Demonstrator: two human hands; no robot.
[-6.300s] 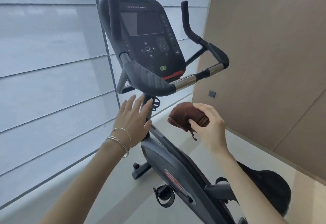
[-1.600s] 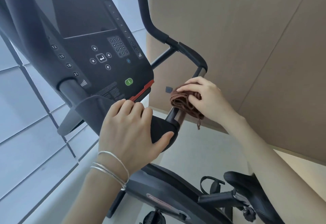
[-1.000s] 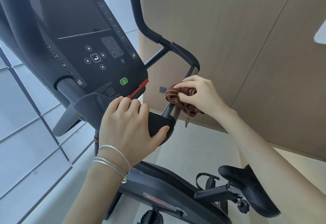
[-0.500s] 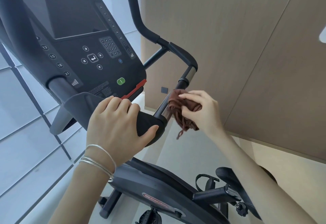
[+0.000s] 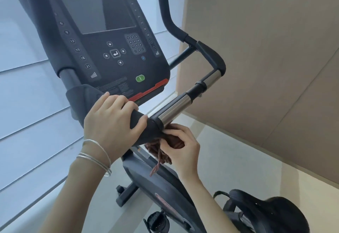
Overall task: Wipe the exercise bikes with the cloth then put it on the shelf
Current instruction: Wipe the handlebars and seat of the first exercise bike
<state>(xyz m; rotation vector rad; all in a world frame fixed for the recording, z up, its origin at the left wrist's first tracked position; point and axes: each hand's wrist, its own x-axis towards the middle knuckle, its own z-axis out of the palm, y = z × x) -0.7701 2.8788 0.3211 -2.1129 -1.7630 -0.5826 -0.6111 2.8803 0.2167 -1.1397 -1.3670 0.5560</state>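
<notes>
A black exercise bike fills the view, its console (image 5: 102, 36) at upper left and its frame (image 5: 165, 192) running down to the right. My left hand (image 5: 111, 124) grips the black padded end of the handlebar (image 5: 148, 124) below the console. My right hand (image 5: 181, 148) holds a bunched brown cloth (image 5: 161, 150) pressed against the underside of that pad, just below where the chrome bar (image 5: 174, 108) begins. A loose strand of cloth hangs down. The right handlebar (image 5: 207, 53) rises bare above.
White window blinds (image 5: 27, 104) cover the left side. A tan wood-panel wall (image 5: 266, 58) stands close on the right. The black saddle (image 5: 271, 212) sits at lower right, a pedal (image 5: 157, 223) below the frame. Pale floor lies under the bike. No shelf is in view.
My right hand has slid the cloth down the chrome bar from near the handlebar bend to the underside of the black pad. My left hand has kept its grip on the pad.
</notes>
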